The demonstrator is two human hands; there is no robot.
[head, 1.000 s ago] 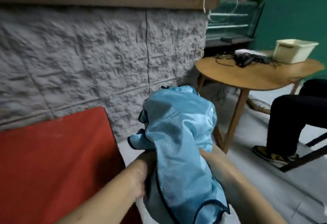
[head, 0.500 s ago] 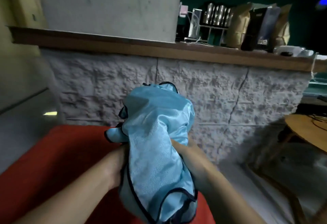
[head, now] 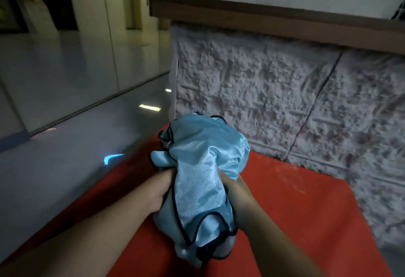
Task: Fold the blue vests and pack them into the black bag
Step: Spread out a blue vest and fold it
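Single head-worn view, angled forward and down, close above the red surface (head: 295,200), facing a stone-textured wall (head: 274,92).

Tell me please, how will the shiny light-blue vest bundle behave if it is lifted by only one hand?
The shiny light-blue mesh vest bundle with dark trim would probably droop: its loose end already hangs below the left hand and right hand. It is likely light, since it bunches easily. The glossy fabric may be slippery, so layers could slide apart over the red surface.
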